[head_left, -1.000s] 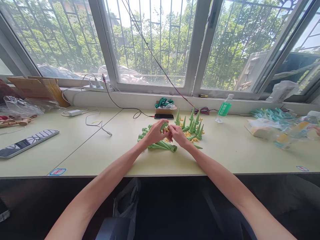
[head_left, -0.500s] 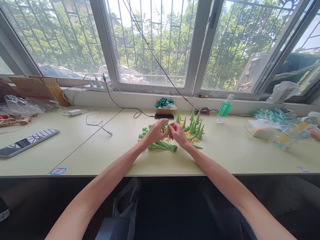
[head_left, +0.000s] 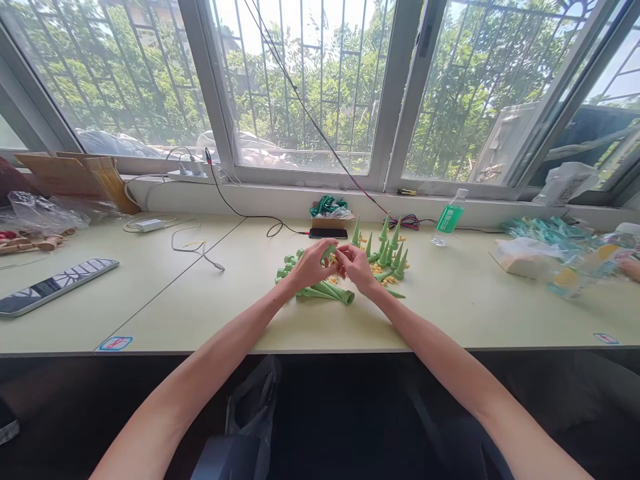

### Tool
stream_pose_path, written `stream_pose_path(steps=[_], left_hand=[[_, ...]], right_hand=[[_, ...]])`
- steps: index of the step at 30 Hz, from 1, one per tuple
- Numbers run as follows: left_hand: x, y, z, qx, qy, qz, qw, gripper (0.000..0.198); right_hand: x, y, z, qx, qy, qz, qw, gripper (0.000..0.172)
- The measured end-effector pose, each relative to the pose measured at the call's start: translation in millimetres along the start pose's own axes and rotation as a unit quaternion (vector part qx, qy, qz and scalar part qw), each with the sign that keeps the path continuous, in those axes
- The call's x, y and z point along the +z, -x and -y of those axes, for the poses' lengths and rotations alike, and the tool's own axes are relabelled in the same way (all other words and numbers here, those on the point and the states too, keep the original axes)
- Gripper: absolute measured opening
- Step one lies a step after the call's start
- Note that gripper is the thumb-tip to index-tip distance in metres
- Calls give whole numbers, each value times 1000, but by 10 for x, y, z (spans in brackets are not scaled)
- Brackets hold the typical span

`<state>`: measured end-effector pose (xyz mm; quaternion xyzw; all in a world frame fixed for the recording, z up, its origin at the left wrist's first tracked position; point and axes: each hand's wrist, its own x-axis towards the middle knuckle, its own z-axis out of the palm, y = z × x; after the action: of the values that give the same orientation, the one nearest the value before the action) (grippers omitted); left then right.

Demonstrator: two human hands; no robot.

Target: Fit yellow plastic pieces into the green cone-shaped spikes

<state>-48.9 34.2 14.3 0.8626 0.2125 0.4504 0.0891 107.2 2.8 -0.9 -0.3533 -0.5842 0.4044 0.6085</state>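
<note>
My left hand (head_left: 316,262) is closed around a green plastic piece (head_left: 329,252), of which only a small part shows between thumb and fingers. Against it, my right hand (head_left: 356,265) is pinched, fingertips touching or nearly touching the piece; whatever lies in that pinch is hidden. Below both hands lie several long green plastic tubes (head_left: 330,291), one with its wide round end toward me. Short green caps (head_left: 283,270) are heaped left of my left hand. Beyond my right hand, several green cone-shaped spikes (head_left: 399,262) stand points up among small yellow pieces (head_left: 389,279).
A black phone (head_left: 328,233) and a small box (head_left: 332,213) of green material sit behind the hands. To the right are a water bottle (head_left: 449,217) and a tissue pack (head_left: 525,257). A grey cable (head_left: 203,252) lies left. At far right, part of another person's hand (head_left: 630,268) shows.
My right fingers have shifted very slightly against the green piece in my left hand. Otherwise the hands and the things on the table look the same.
</note>
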Motion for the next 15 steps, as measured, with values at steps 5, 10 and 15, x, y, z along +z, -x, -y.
stream_pose_path(steps=[5, 10, 15], left_hand=[[3, 6, 0, 3, -7, 2, 1000, 38], [4, 7, -4, -4, -11, 5, 1000, 38], [-25, -7, -9, -15, -18, 11, 1000, 39]], right_hand=[[10, -16, 5, 52, -44, 3, 998, 41], [4, -36, -18, 84, -56, 9, 995, 44], [10, -22, -6, 62, -35, -3, 997, 41]])
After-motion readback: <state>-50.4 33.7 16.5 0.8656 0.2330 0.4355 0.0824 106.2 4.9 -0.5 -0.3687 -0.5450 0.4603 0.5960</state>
